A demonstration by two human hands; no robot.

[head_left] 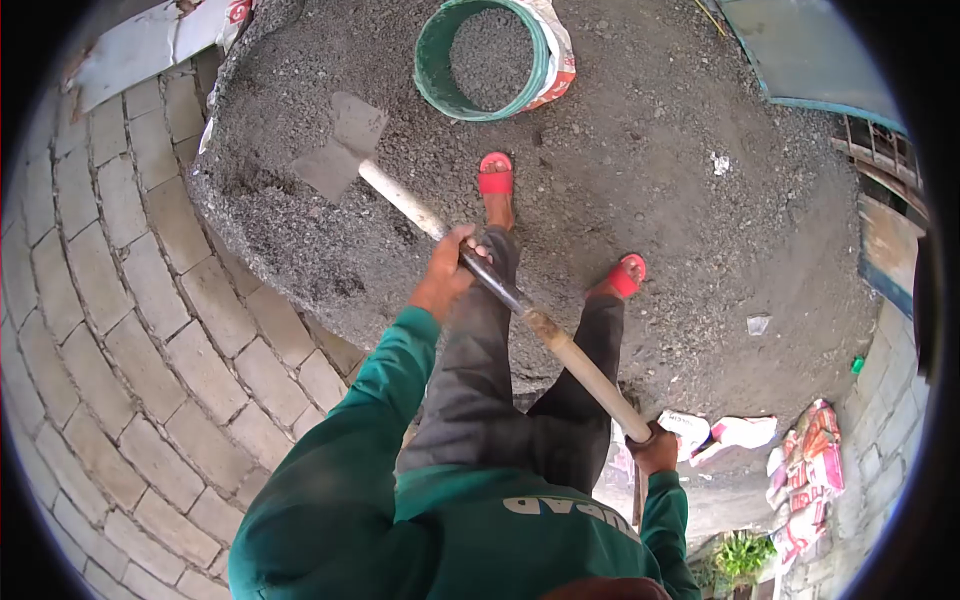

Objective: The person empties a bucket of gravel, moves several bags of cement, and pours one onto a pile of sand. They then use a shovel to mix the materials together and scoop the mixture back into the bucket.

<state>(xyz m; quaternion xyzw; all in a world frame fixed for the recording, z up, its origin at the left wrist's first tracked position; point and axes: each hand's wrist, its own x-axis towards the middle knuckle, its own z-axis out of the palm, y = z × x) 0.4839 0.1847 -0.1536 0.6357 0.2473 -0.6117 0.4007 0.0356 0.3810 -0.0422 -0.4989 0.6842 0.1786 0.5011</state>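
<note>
A long-handled shovel (572, 357) slants from upper left to lower right across my legs. My left hand (452, 267) is wrapped round the upper part of its shaft, not far behind the blade. Near the other end of the handle, my right hand (654, 449) is closed round the wood. The grey metal blade (345, 145) rests at or just over the dark gravel pile (290, 215); which of the two is unclear. Ahead of my feet stands a green round container (433, 70) with gravel inside.
Pale paving blocks (150, 290) lie at the left. My feet in red sandals (496, 180) stand on gravel. Red and white sacks (805, 470) and a green plant (743, 553) are at the lower right. A bluish panel (815, 50) fills the upper right.
</note>
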